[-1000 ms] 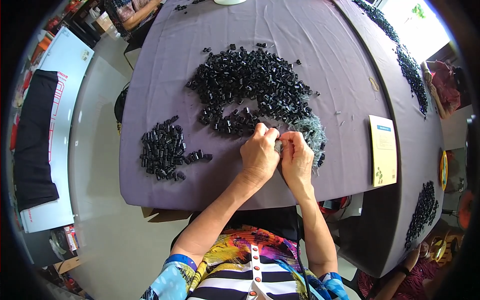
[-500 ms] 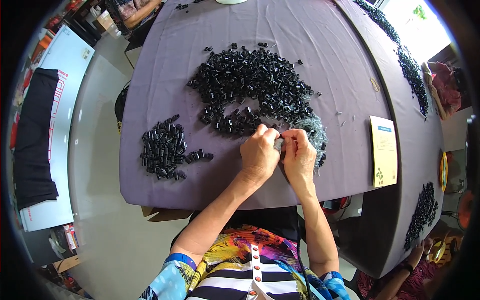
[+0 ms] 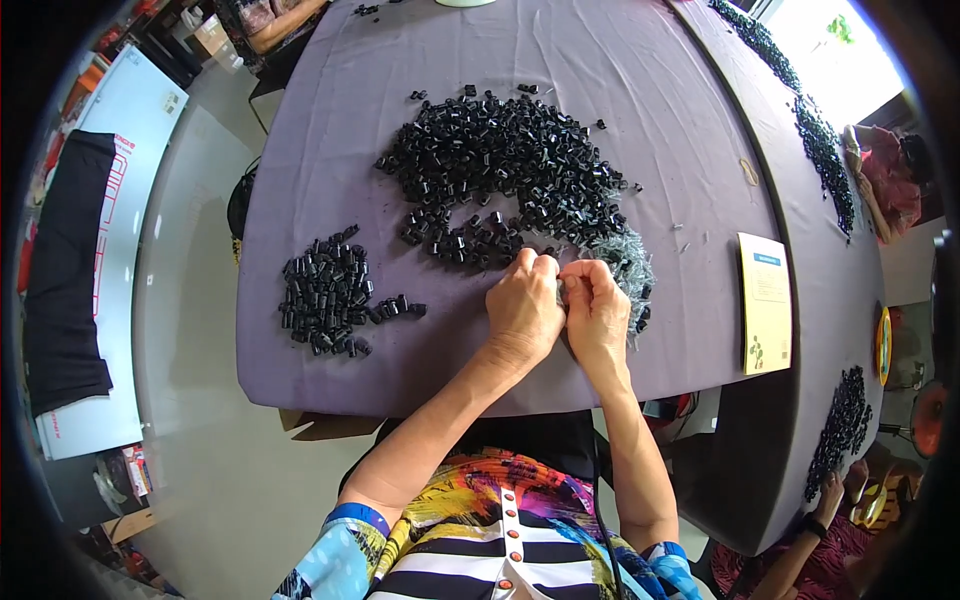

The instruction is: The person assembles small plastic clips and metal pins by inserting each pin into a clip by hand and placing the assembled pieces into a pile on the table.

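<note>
My left hand [image 3: 525,308] and my right hand [image 3: 596,312] meet at the near middle of the table, fingertips bent in and pinched together. Whatever they hold is too small and too covered by the fingers to make out. Just beyond them spreads a big heap of small shiny black tubular pieces [image 3: 510,160]. Thin translucent slivers [image 3: 628,265] form a pile against its right side, close to my right hand. Left of my hands lies a smaller heap of black cylinders [image 3: 325,295], with a short row trailing toward me.
A purple-grey cloth covers the table [image 3: 430,370]. To the right stand a yellow printed card [image 3: 767,305] and a rubber band [image 3: 749,172]. Across a seam, more black piles [image 3: 838,430] line a second table, where other people's hands [image 3: 828,500] work. A white freezer [image 3: 120,260] is at left.
My hands stay together, with the fingers shifting slightly. At the lower right another person's hands have moved up to the black pile; at the far right a person has leaned farther into view.
</note>
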A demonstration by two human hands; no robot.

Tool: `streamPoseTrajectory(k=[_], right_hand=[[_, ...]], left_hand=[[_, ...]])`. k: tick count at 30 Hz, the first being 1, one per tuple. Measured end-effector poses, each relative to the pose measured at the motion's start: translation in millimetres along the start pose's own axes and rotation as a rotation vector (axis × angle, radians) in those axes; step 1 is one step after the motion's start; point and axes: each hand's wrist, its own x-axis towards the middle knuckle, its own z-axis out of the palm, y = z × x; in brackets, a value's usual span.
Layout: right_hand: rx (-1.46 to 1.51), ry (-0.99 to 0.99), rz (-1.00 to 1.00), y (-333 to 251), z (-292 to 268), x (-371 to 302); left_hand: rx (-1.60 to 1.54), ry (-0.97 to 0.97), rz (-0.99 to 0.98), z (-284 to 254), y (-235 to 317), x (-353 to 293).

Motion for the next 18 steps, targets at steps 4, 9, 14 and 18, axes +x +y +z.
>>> streamPoseTrajectory(k=[4, 9, 14, 18], right_hand=[[-0.094, 0.109, -0.146, 6.8, 2.7, -0.2], [-0.041, 0.036, -0.077, 2.6, 2.3, 2.4], [-0.029, 0.002, -0.051, 3.6, -1.1, 1.2], [0.004, -0.019, -0.04, 1.3, -0.7, 0.1]], left_hand=[[0.001, 0.0, 0.011, 0.3, 1.1, 0.4], [0.02, 0.0, -0.034, 0.6, 3.5, 2.8], [-0.033, -0.005, -0.048, 0.5, 3.9, 1.5], [0.021, 0.054, 0.041, 2.2, 1.2, -2.3]])
